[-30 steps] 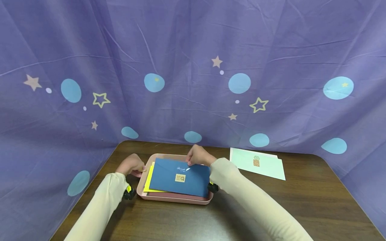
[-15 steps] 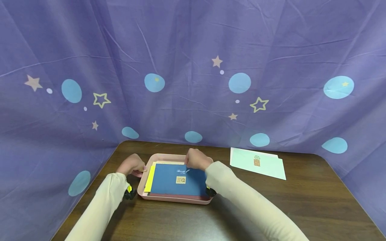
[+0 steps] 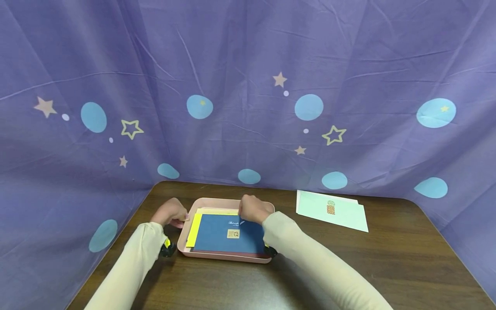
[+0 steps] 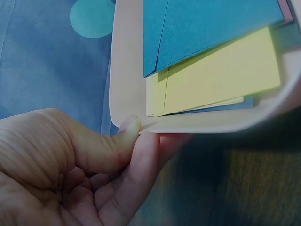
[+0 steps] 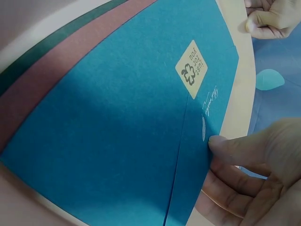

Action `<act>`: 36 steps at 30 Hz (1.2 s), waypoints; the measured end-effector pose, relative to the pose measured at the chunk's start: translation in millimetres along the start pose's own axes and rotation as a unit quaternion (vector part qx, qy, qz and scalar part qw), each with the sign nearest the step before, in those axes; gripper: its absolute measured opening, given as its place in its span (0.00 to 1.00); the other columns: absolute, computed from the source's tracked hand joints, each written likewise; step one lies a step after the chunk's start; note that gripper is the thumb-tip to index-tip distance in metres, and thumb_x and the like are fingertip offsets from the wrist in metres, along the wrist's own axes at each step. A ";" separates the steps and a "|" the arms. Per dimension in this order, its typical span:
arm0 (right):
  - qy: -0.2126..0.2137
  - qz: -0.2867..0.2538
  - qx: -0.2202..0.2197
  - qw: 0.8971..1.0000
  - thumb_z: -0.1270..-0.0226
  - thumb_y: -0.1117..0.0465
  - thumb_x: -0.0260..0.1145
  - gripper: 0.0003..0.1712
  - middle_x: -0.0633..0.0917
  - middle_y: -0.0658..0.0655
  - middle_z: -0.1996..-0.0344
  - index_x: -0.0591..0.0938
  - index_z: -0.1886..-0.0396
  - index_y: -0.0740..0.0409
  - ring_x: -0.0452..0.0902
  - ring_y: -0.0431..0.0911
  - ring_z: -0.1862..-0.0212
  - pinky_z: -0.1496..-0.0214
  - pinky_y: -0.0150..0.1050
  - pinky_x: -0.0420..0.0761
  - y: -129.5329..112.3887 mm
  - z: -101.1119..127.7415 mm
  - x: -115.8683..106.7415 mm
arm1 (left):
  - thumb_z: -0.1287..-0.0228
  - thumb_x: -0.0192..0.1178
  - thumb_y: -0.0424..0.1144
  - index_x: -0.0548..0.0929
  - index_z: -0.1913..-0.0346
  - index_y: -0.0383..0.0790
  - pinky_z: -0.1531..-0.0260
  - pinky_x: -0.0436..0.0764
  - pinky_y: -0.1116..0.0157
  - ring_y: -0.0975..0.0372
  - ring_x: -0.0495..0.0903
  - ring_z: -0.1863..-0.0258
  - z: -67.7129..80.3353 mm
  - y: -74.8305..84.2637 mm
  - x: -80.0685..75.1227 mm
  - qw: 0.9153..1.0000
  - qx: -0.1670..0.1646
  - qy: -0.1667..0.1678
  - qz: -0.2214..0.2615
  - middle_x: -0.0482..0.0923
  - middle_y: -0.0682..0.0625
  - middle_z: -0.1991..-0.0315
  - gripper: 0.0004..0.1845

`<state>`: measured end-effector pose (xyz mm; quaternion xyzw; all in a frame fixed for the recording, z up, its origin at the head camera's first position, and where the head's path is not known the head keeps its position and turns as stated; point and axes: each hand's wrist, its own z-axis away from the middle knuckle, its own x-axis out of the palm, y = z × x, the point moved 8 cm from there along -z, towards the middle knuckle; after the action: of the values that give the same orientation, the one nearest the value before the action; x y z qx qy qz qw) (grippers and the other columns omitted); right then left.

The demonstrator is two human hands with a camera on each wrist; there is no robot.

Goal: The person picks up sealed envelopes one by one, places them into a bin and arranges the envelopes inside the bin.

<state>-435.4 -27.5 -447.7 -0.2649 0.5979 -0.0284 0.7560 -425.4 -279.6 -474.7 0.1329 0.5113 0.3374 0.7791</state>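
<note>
Head view: the left hand [image 3: 170, 213] pinches the near-left rim of a pink tray [image 3: 224, 256] on a brown table [image 3: 387, 258]; the right hand [image 3: 252, 209] grips the far edge of a blue envelope [image 3: 228, 234] lying on top of the stack in the tray, with a yellow envelope [image 3: 192, 230] showing beside that grip toward the left hand. A pale green envelope [image 3: 333, 211] lies well apart, beyond the right hand. Left wrist view: thumb and forefinger [image 4: 141, 160] are clamped together on the tray's corner [image 4: 127, 70], the yellow envelope [image 4: 216, 80] just inward of the pinch, under the blue one [image 4: 211, 23]. Right wrist view: the right thumb [image 5: 235, 148] presses the blue envelope's flap edge [image 5: 117, 141], curled fingers beneath; a cream sticker [image 5: 192, 68] lies beyond the grip.
</note>
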 end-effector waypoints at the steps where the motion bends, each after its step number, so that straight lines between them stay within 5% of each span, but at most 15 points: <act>1: 0.001 -0.003 -0.002 1.000 0.39 0.71 0.65 0.12 0.85 0.47 0.72 0.90 0.72 0.52 0.73 0.41 0.73 0.73 0.36 0.72 -0.1 -0.1 0.0 | 0.40 0.58 0.21 0.77 0.74 0.28 0.84 0.82 0.76 0.67 0.75 0.88 0.7 0.3 -0.1 1.000 0.001 0.001 0.000 0.73 0.47 0.80 0.06; 16: -0.002 -0.006 0.030 1.000 0.39 0.67 0.67 0.11 0.86 0.44 0.68 0.89 0.72 0.46 0.77 0.41 0.68 0.68 0.44 0.78 6.5 1.7 -0.7 | 0.40 0.59 0.21 0.77 0.74 0.28 0.83 0.83 0.75 0.66 0.75 0.87 0.2 0.2 -0.3 1.000 -0.006 0.004 0.008 0.73 0.47 0.79 0.06; 27: 0.012 -0.040 0.008 0.999 0.38 0.70 0.67 0.09 0.87 0.48 0.67 0.90 0.68 0.54 0.77 0.43 0.66 0.56 0.46 0.81 3.6 4.0 -1.2 | 0.39 0.60 0.23 0.78 0.73 0.28 0.83 0.82 0.75 0.66 0.76 0.87 -0.5 0.2 -1.4 1.000 -0.012 0.009 -0.008 0.74 0.46 0.78 0.05; 36: 0.011 -0.043 0.020 0.999 0.38 0.68 0.69 0.07 0.87 0.47 0.68 0.90 0.69 0.52 0.77 0.43 0.66 0.60 0.46 0.80 6.6 6.1 -4.5 | 0.39 0.61 0.23 0.78 0.72 0.27 0.83 0.83 0.74 0.66 0.76 0.87 -5.4 -2.7 -1.0 1.000 -0.014 0.008 -0.009 0.75 0.46 0.77 0.05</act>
<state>-432.8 -18.0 -445.7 -0.2751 0.5935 -0.0758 0.7525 -429.4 -283.0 -477.8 0.1143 0.5142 0.3388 0.7796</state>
